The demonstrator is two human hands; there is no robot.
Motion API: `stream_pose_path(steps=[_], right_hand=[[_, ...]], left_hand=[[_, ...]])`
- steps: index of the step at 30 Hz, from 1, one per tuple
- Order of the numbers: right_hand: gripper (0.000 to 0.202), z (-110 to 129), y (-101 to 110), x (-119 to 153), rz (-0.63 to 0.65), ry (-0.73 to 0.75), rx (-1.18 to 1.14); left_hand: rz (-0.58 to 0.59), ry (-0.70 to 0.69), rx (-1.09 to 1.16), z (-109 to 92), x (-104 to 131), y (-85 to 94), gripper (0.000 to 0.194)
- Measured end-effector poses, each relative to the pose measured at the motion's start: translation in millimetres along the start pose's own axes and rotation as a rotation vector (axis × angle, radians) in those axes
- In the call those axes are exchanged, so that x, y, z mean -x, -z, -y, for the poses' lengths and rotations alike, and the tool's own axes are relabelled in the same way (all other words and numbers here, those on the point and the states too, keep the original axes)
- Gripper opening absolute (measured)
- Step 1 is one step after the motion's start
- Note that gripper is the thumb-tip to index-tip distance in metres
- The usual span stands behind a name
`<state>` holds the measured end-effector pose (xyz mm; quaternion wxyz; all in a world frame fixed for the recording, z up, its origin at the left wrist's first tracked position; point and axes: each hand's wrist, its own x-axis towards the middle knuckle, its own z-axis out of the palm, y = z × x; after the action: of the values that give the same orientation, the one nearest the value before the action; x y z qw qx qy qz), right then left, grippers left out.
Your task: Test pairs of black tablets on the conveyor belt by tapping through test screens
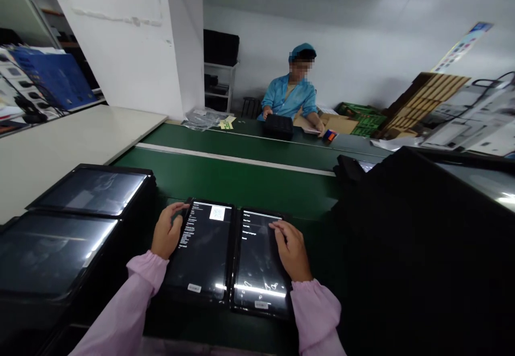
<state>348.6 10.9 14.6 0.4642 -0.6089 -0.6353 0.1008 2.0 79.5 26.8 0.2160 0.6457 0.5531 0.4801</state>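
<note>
Head view: left hand (166, 233) half-curled at left tablet (206, 262), grip unclear; right hand (293, 249) unclenched, palm-down over right tablet (257, 262).

A plain white wall (362, 34) backs the workroom, a soft sheen of light falling across its upper right. At left stands a thick white pillar (132, 39), its face marked by a rough horizontal seam, with a metal shelf (219, 65) just behind it. A green counter (177, 179), crossed by a pale strip (237, 160), spans the room beside a whitish tabletop (76, 136). Against the wall sit green crates (364, 117), near a leaning brown slatted stack (422, 103).
</note>
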Motion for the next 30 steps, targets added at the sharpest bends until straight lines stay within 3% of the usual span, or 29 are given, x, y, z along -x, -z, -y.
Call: stream_pose_path(steps=[5,11,20,22,27,30], right_hand=[[0.031,-6.6,0.7,3.5,-0.114,-0.078,-0.05],[0.038,-12.3,-0.1,6.6,-0.062,-0.293,-0.13],[0.037,-18.8,-2.8,6.2,-0.092,-0.315,-0.157],[0.035,-20.0,-3.1,5.9,-0.1,-0.313,-0.16],[0.034,-21.4,-4.3,3.8,-0.12,-0.28,-0.17],[0.032,-21.0,-5.9,-0.6,-0.14,-0.255,-0.207]], left_hand=[[0.041,-0.035,-0.036,-2.0,2.9,0.8,0.031],[0.032,-0.048,-0.051,1.8,5.9,0.9,0.031],[0.045,-0.06,-0.07,-1.4,1.7,4.3,0.031],[0.144,-0.117,-0.129,-13.2,1.1,7.5,0.033],[0.63,-0.439,-0.329,-64.0,17.4,0.1,0.05],[0.765,-0.602,-0.376,-80.1,30.2,-7.0,0.058]])
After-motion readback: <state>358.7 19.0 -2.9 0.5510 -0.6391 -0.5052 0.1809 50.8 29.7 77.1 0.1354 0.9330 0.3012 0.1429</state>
